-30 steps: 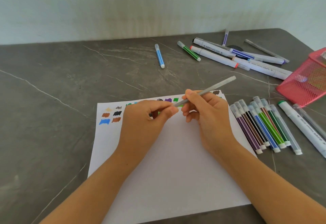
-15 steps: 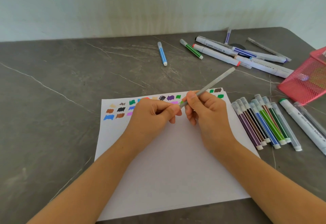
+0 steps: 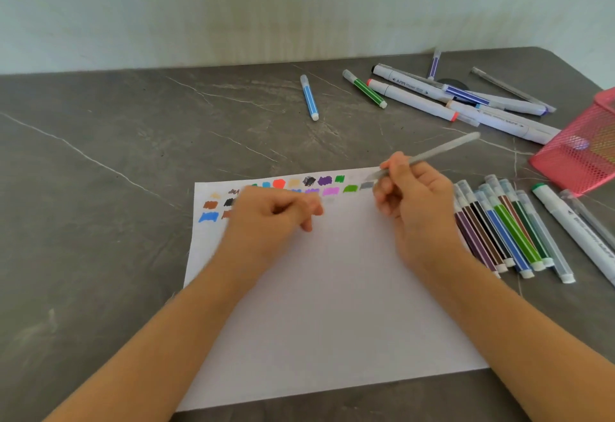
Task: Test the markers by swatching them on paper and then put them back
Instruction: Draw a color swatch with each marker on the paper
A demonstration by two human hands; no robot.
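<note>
A white paper (image 3: 332, 305) lies on the grey table and carries rows of colour swatches (image 3: 279, 183) along its top edge. My right hand (image 3: 419, 208) grips a slim grey marker (image 3: 442, 150), whose tip touches the paper at a grey swatch (image 3: 367, 184). My left hand (image 3: 266, 218) rests on the paper over the swatches. Its fingers are curled, pinching the marker's cap, which is mostly hidden.
Several capped markers (image 3: 506, 228) lie in a row right of the paper, beside a thick white marker (image 3: 572, 225). A pink mesh basket (image 3: 579, 152) lies at the right edge. A blue marker (image 3: 310, 97), a green one (image 3: 364, 89) and white markers (image 3: 412, 99) lie scattered at the back.
My hands were joined at the marker's front end and have pulled apart. The right hand moved right and set the tip down on the paper. The left hand stayed over the swatches.
</note>
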